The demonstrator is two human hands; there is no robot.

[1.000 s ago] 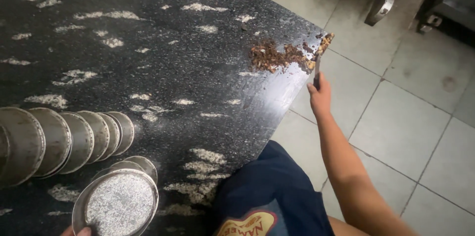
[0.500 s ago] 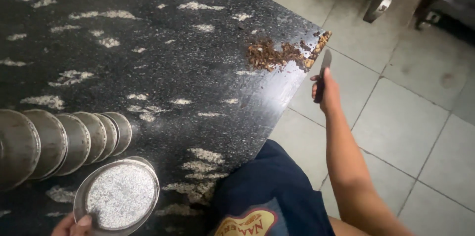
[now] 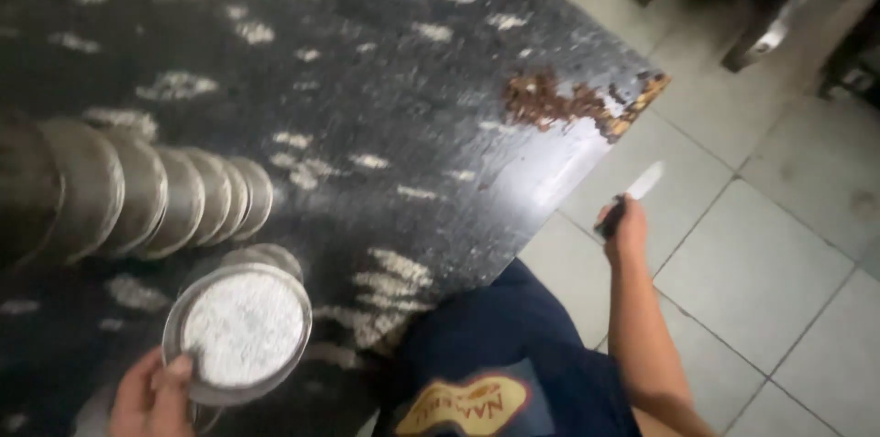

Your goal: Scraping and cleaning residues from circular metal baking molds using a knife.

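Note:
My left hand (image 3: 151, 396) grips the rim of a round metal tin (image 3: 238, 331) filled with a white grainy layer, held just above the black stone counter (image 3: 367, 107) at the lower left. My right hand (image 3: 623, 231) holds a knife (image 3: 632, 194) with a dark handle and a pale blade, out past the counter's edge over the tiled floor. A patch of brown crumbs (image 3: 559, 102) lies near the counter's far right corner, well away from the blade.
A row of several metal lids or tins (image 3: 147, 194) leans on edge at the left of the counter. Another tin (image 3: 266, 258) sits behind the held one. Metal chair legs (image 3: 761, 33) stand on the grey floor tiles (image 3: 761, 254) at the upper right.
My right hand has drawn the knife back from the crumb pile, off the counter edge and toward me. The view is closer and blurred. The left hand still holds the tin.

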